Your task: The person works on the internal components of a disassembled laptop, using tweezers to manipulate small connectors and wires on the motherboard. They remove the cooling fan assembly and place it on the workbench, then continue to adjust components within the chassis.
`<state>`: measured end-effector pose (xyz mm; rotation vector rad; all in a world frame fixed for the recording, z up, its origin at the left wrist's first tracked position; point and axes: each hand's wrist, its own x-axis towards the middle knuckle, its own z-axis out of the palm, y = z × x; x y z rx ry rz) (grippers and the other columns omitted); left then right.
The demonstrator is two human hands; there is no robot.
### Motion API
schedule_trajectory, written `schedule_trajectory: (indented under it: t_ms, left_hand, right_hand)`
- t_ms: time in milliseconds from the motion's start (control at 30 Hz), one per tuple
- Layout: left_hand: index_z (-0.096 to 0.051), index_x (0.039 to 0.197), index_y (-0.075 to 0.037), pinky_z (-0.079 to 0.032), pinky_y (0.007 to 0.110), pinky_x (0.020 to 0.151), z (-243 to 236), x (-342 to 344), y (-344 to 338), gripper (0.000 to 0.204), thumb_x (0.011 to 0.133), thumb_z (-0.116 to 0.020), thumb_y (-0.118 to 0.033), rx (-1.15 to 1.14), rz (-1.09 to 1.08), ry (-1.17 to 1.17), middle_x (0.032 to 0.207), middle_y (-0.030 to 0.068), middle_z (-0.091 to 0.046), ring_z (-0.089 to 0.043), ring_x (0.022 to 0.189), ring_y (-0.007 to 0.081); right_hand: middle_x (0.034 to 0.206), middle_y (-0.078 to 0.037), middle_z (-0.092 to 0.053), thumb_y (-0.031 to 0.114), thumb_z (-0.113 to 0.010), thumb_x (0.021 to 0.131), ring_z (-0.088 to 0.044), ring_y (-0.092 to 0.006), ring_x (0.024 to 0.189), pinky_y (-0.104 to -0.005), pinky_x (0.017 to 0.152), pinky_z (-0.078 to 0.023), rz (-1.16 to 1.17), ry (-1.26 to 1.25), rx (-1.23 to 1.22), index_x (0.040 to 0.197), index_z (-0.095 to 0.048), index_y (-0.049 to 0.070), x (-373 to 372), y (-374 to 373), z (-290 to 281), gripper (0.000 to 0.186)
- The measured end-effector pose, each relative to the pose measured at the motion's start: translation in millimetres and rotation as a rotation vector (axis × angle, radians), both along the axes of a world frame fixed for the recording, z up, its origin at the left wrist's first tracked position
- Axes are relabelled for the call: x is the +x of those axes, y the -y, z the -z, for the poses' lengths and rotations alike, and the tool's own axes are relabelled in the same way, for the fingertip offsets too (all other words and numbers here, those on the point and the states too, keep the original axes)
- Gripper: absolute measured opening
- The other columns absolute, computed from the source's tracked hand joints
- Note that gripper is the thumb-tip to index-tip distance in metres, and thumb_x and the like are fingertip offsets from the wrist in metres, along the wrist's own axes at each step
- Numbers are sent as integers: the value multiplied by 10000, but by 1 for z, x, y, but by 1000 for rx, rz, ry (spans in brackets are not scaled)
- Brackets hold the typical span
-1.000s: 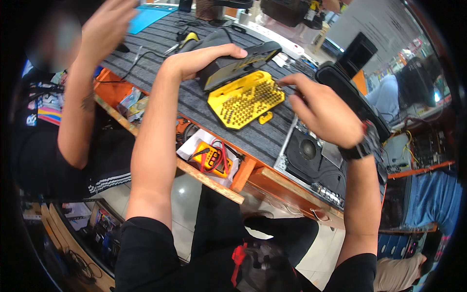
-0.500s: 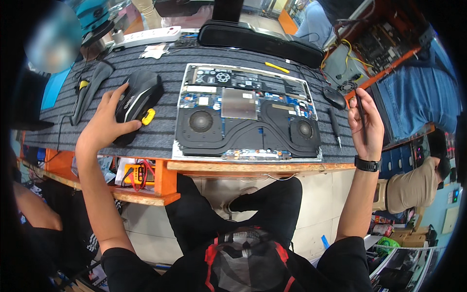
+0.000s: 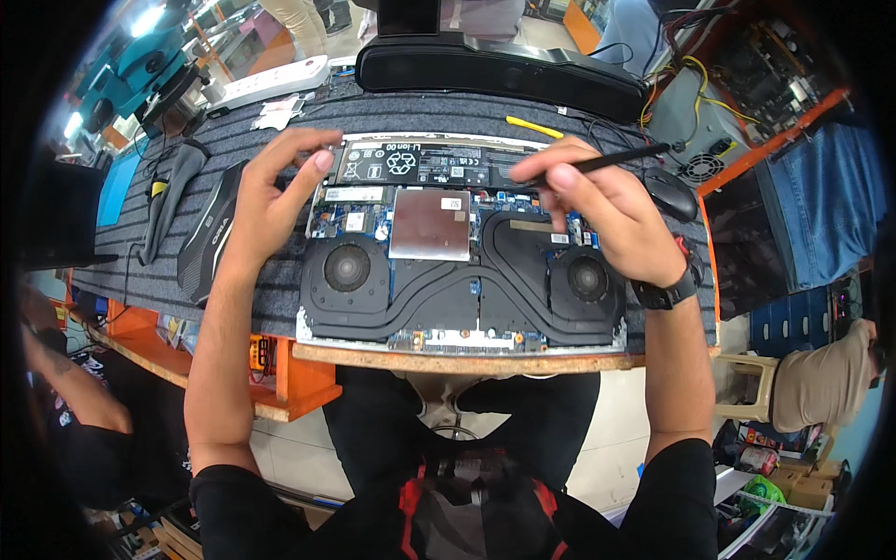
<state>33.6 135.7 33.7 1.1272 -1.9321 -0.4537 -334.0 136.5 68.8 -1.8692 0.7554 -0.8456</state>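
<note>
An opened laptop (image 3: 481, 327) lies on the dark striped mat, its inner parts facing up. Its black battery (image 3: 415, 164) runs along the far side, and a metal cover plate (image 3: 429, 224) sits in the middle between two round fans. At the far left corner of the laptop, my left hand (image 3: 271, 191) hovers with thumb and fingers apart, holding nothing. Over the battery's right part, my right hand (image 3: 616, 210) grips a slim black pointed tool (image 3: 621, 159), its thin end directed right. Those fingers hide part of the board beneath.
Left of the laptop lies a black case (image 3: 207, 243), beside a grey corded handle tool (image 3: 173, 191). A yellow stick (image 3: 535, 127) and a black mouse (image 3: 672, 194) are at the right. A long black bar (image 3: 504, 70) and white power strip (image 3: 271, 82) line the back.
My left hand has left the black case and moved right to the laptop's corner. My right hand has come left over the battery with the black tool, which now lies nearly level.
</note>
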Motion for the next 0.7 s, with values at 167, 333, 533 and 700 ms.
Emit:
schedule_trajectory:
  t_ms: [167,333,533,700]
  left_hand:
    - [-702,1133,20,-424,334,1009,34,-6,5,275,1014,-562,-184,-11,15,-122,1161,132,-670,-599,1117,216]
    - [-698,1125,24,-420,357,1020,37,-8,9,333,1029,-514,-236,24,19,-143,1182,149,-660,-596,1151,241]
    - [-700,1100,33,-420,383,1023,34,-9,4,348,1007,-513,-245,20,26,-44,1178,177,-657,-601,1139,265]
    - [-697,1084,33,-412,385,1028,35,-7,1,363,1016,-493,-260,28,3,-40,1184,182,-647,-594,1137,269]
  right_hand:
    - [1060,-65,-704,249,-557,1062,-657,-109,890,-267,798,-549,34,-8,-14,1225,-689,11,11,32,14,317]
    - [1099,-102,-725,25,-666,972,-704,-150,1006,-265,891,-571,130,230,255,1192,-676,-68,10,34,35,239]
    - [1128,-219,-708,84,-646,995,-732,-241,992,-300,864,-600,162,302,164,1187,-614,-51,10,27,33,237]
    - [1163,-330,-658,201,-508,1077,-740,-356,995,-346,822,-642,141,447,298,1244,-526,16,2,30,27,249]
